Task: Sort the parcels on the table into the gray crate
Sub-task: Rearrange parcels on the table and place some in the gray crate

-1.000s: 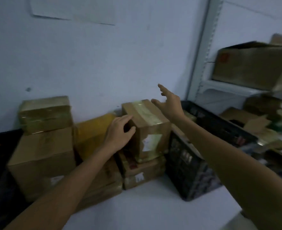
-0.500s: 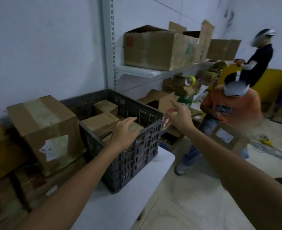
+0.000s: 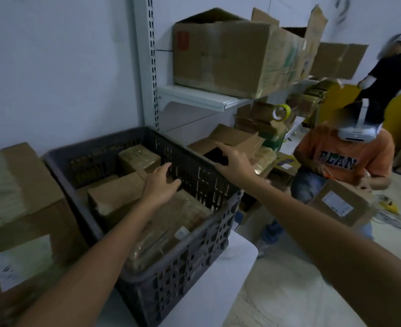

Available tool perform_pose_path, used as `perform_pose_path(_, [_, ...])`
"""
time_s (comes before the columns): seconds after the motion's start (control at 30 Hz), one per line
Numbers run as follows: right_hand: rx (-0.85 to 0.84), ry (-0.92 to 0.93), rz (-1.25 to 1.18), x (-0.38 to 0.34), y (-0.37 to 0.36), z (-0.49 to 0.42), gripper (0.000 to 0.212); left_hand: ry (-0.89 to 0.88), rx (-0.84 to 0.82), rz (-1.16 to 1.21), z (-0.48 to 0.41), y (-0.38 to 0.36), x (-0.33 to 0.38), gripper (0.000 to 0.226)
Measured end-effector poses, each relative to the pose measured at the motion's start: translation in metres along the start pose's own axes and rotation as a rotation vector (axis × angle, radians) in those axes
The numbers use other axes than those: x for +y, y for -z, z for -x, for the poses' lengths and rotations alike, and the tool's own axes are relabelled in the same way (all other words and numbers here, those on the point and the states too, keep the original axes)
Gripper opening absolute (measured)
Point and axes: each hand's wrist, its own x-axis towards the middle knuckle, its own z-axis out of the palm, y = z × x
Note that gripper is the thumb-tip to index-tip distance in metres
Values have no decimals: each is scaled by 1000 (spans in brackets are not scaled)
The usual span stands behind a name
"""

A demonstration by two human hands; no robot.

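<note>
Where the gray crate (image 3: pixel 183 279) sits: on the white table (image 3: pixel 230 267), several parcels (image 3: pixel 114 197) inside.
Left hand (image 3: pixel 161 185): relaxed, empty, above the crate's parcels.
Right hand (image 3: pixel 235 161): spread, empty, by the crate's right rim.

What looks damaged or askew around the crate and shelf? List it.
The big carton on the shelf looks battered: its top edge sags and its flaps stick up unevenly. In the gray crate, the parcels lie tilted against each other rather than flat.
</note>
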Motion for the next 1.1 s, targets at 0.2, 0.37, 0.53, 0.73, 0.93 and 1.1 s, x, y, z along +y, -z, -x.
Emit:
perform_pose_path(0.2, [-62, 69, -89, -17, -40, -62, 58, 123, 124, -21, -21, 28, -42, 65])
perform_pose_path(0.37, [-175, 133, -180, -46, -85, -103, 59, 284, 200, -49, -18, 54, -77, 68])
perform_pose_path(0.53, [-498, 128, -203, -73, -132, -131, 70, 427, 229, -111, -14, 59, -86, 74])
perform_pose_path(0.73, [-840, 81, -277, -70, -180, -132, 92, 768, 62, -104, -8, 41, -90, 93])
perform_pose_path(0.93, [-898, 111, -399, -65, -188, -145, 92, 798, 174, -90, -5, 31, -72, 93])
perform_pose_path(1.1, [-874, 221, -485, -71, -163, -170, 88, 654, 394, -144, -5, 38, -48, 85])
